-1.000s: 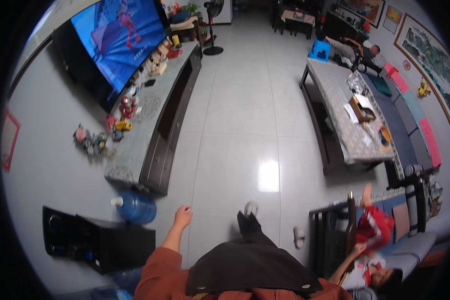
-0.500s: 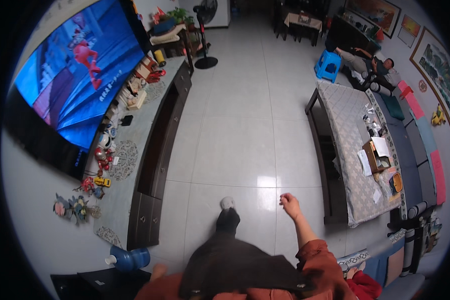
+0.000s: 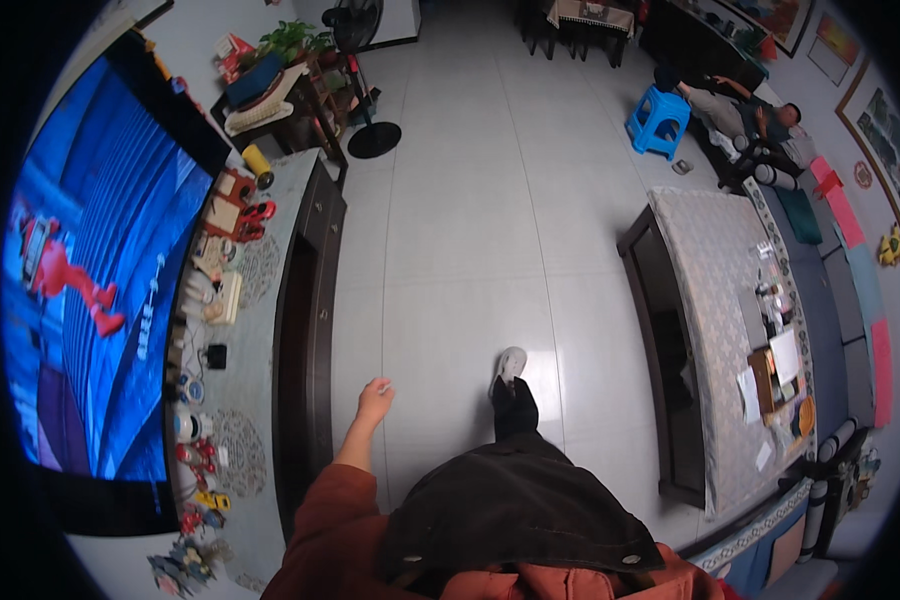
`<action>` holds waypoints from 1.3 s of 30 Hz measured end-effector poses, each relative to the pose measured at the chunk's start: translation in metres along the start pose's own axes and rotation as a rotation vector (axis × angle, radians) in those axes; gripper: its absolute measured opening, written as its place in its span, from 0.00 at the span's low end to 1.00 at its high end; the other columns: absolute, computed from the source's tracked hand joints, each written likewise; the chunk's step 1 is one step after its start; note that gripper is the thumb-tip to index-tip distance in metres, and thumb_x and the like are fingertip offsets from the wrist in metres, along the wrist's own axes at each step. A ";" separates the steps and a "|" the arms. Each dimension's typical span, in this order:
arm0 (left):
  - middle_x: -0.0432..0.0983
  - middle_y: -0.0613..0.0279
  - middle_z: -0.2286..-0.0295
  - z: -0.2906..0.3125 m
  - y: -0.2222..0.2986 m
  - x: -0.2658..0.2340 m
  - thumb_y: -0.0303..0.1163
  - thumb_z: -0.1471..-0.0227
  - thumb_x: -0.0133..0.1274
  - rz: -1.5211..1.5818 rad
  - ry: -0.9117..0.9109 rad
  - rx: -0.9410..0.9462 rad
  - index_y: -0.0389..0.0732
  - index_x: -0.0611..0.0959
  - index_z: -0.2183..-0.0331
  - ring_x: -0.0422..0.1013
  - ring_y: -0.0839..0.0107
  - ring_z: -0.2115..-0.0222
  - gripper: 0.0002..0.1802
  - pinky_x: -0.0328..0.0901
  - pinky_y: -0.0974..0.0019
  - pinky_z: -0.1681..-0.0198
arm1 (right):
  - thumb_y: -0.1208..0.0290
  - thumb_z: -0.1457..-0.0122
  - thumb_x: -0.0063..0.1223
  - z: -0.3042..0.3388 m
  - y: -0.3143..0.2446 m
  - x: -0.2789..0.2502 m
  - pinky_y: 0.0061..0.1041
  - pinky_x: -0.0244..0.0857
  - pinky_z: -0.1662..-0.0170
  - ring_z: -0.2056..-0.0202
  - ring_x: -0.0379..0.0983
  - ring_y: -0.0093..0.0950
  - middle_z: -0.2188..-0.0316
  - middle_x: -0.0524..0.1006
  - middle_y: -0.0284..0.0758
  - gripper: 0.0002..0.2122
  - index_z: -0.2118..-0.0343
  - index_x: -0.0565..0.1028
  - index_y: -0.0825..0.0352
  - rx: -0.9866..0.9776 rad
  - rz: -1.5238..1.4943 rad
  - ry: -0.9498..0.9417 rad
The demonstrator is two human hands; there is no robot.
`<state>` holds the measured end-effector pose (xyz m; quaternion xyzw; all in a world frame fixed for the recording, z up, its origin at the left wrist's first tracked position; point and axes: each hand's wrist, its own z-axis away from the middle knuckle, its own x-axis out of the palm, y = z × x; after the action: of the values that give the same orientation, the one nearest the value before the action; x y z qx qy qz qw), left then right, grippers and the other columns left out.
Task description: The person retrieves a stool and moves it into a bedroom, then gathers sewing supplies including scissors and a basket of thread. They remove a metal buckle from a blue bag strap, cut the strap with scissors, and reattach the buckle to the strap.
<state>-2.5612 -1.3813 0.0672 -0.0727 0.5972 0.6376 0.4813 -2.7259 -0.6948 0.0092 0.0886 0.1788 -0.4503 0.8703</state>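
Observation:
My left hand [image 3: 375,400] hangs over the tiled floor, past the front of the dark TV cabinet [image 3: 322,300]. Its fingers are loosely bent, with a gap at the tips, and I see nothing held in them. The hand touches nothing; the cabinet is the furniture nearest to it. My right hand is out of the picture. Below me, one foot in a light shoe [image 3: 511,362] is forward on the floor, ahead of my dark apron [image 3: 520,500].
A cloth-covered table [image 3: 715,300] with a box and papers stands right, beside a long sofa [image 3: 828,300]. Ahead are a blue stool [image 3: 658,122], a reclining person [image 3: 745,115] and a standing fan [image 3: 374,138]. Figurines and toys line the cabinet top below a lit television [image 3: 100,270].
My left arm has swung forward into view, while my right hand has gone out of it. A foot shows farther right and forward. The view has shifted ahead, and the blue water bottle has left it.

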 end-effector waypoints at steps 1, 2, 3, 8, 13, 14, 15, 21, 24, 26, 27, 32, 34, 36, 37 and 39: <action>0.73 0.55 0.67 -0.034 0.018 0.003 0.32 0.57 0.51 0.031 -0.012 0.000 0.40 0.75 0.64 0.69 0.65 0.63 0.15 0.63 0.67 0.60 | 0.75 0.54 0.43 -0.024 -0.036 0.002 0.32 0.65 0.79 0.80 0.71 0.30 0.83 0.72 0.37 0.06 0.79 0.72 0.70 0.052 -0.010 -0.107; 0.73 0.54 0.67 -0.064 0.035 0.004 0.33 0.57 0.50 0.061 -0.018 0.001 0.41 0.75 0.64 0.69 0.64 0.63 0.14 0.63 0.66 0.60 | 0.74 0.53 0.43 -0.048 -0.077 0.005 0.31 0.65 0.78 0.80 0.71 0.30 0.83 0.73 0.37 0.07 0.80 0.73 0.69 0.101 -0.016 -0.218; 0.73 0.54 0.67 -0.100 0.061 0.006 0.33 0.57 0.50 0.101 -0.019 0.027 0.41 0.75 0.64 0.69 0.63 0.63 0.14 0.63 0.66 0.59 | 0.73 0.53 0.44 -0.072 -0.132 0.006 0.31 0.65 0.77 0.80 0.71 0.29 0.83 0.73 0.36 0.07 0.81 0.73 0.68 0.126 -0.034 -0.328; 0.73 0.52 0.73 -0.191 0.082 -0.016 0.37 0.58 0.49 -0.266 -0.188 -0.295 0.39 0.77 0.74 0.69 0.57 0.69 0.11 0.63 0.60 0.63 | 0.66 0.53 0.40 -0.031 -0.460 0.065 0.30 0.66 0.67 0.74 0.73 0.36 0.76 0.75 0.43 0.12 0.78 0.76 0.67 -0.630 0.969 0.028; 0.69 0.60 0.82 -0.274 -0.012 -0.032 0.38 0.55 0.46 -0.438 -0.247 -0.125 0.38 0.75 0.76 0.67 0.68 0.81 0.12 0.63 0.61 0.79 | 0.67 0.52 0.45 0.110 -0.847 0.176 0.30 0.66 0.68 0.76 0.73 0.35 0.79 0.74 0.44 0.11 0.74 0.73 0.71 -1.400 0.494 0.246; 0.71 0.59 0.79 -0.302 0.000 -0.030 0.39 0.54 0.45 -0.841 -0.499 -0.031 0.39 0.77 0.72 0.69 0.66 0.78 0.13 0.65 0.60 0.75 | 0.67 0.50 0.45 0.140 -0.909 0.188 0.28 0.66 0.69 0.74 0.73 0.32 0.77 0.75 0.43 0.10 0.72 0.72 0.70 -1.432 0.405 0.185; 0.74 0.59 0.76 -0.336 0.019 -0.026 0.40 0.54 0.44 -1.129 -0.719 0.148 0.40 0.78 0.68 0.71 0.64 0.75 0.16 0.67 0.58 0.71 | 0.69 0.48 0.45 0.149 -0.967 0.196 0.25 0.66 0.69 0.75 0.73 0.28 0.78 0.75 0.39 0.09 0.70 0.71 0.70 -1.475 0.317 0.167; 0.73 0.58 0.81 -0.558 0.033 -0.030 0.31 0.63 0.47 -1.011 -0.470 0.380 0.44 0.79 0.81 0.71 0.62 0.77 0.06 0.65 0.56 0.75 | 0.63 0.46 0.44 0.229 -1.142 0.246 0.26 0.65 0.67 0.72 0.72 0.31 0.77 0.74 0.40 0.12 0.71 0.72 0.69 -1.394 0.485 0.099; 0.74 0.56 0.74 -0.757 0.141 0.001 0.33 0.63 0.49 -0.807 -0.447 0.162 0.40 0.79 0.75 0.70 0.60 0.69 0.10 0.64 0.57 0.66 | 0.60 0.50 0.37 0.104 -1.147 0.199 0.37 0.63 0.61 0.65 0.70 0.42 0.70 0.74 0.43 0.16 0.74 0.75 0.66 -1.195 1.026 0.247; 0.73 0.51 0.67 -0.851 0.196 -0.016 0.43 0.63 0.52 -0.368 -0.063 0.118 0.37 0.78 0.69 0.68 0.56 0.63 0.21 0.63 0.61 0.58 | 0.60 0.55 0.43 0.129 -1.158 0.197 0.36 0.65 0.67 0.70 0.71 0.41 0.74 0.75 0.42 0.14 0.77 0.75 0.66 -0.915 1.047 0.289; 0.72 0.52 0.67 -0.907 0.261 -0.014 0.42 0.64 0.53 -0.304 -0.103 0.100 0.38 0.77 0.67 0.68 0.55 0.63 0.21 0.62 0.60 0.59 | 0.67 0.55 0.47 0.120 -1.160 0.180 0.33 0.67 0.67 0.71 0.73 0.34 0.74 0.76 0.39 0.08 0.74 0.76 0.64 -0.757 1.253 0.239; 0.72 0.55 0.67 -1.119 0.498 -0.008 0.38 0.63 0.55 -0.047 -0.058 0.229 0.40 0.76 0.68 0.68 0.55 0.65 0.17 0.63 0.58 0.62 | 0.64 0.55 0.48 0.108 -1.249 0.167 0.33 0.66 0.68 0.70 0.73 0.32 0.74 0.76 0.35 0.09 0.75 0.77 0.61 -0.518 1.278 0.153; 0.72 0.55 0.66 -1.166 0.552 -0.003 0.37 0.62 0.55 0.108 -0.118 0.033 0.40 0.75 0.67 0.67 0.56 0.64 0.17 0.62 0.58 0.60 | 0.63 0.55 0.49 0.085 -1.314 0.184 0.33 0.66 0.69 0.70 0.73 0.32 0.74 0.76 0.34 0.09 0.75 0.77 0.60 -0.483 1.319 0.067; 0.72 0.55 0.66 -1.221 0.515 0.003 0.38 0.61 0.54 -0.186 -0.080 0.278 0.41 0.75 0.64 0.67 0.58 0.62 0.19 0.61 0.58 0.58 | 0.61 0.55 0.49 0.071 -1.405 0.202 0.32 0.66 0.70 0.70 0.73 0.31 0.74 0.76 0.33 0.09 0.75 0.77 0.59 -0.532 1.401 0.018; 0.72 0.54 0.65 -1.244 0.518 0.010 0.40 0.61 0.53 -0.204 -0.019 0.268 0.42 0.75 0.63 0.67 0.58 0.63 0.20 0.61 0.58 0.57 | 0.61 0.55 0.49 0.075 -1.454 0.199 0.32 0.66 0.70 0.70 0.73 0.30 0.74 0.77 0.32 0.09 0.75 0.78 0.58 -0.572 1.425 0.051; 0.71 0.55 0.63 -1.277 0.500 0.002 0.45 0.62 0.52 -0.410 -0.221 -0.015 0.42 0.75 0.64 0.65 0.58 0.58 0.23 0.60 0.61 0.55 | 0.60 0.56 0.50 0.071 -1.572 0.214 0.32 0.66 0.70 0.70 0.73 0.30 0.74 0.77 0.31 0.09 0.76 0.78 0.57 -0.667 1.586 0.065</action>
<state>-3.5287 -2.3538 0.0586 -0.1257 0.5086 0.5351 0.6627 -3.8783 -1.7878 0.0013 -0.0601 0.2118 0.3694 0.9028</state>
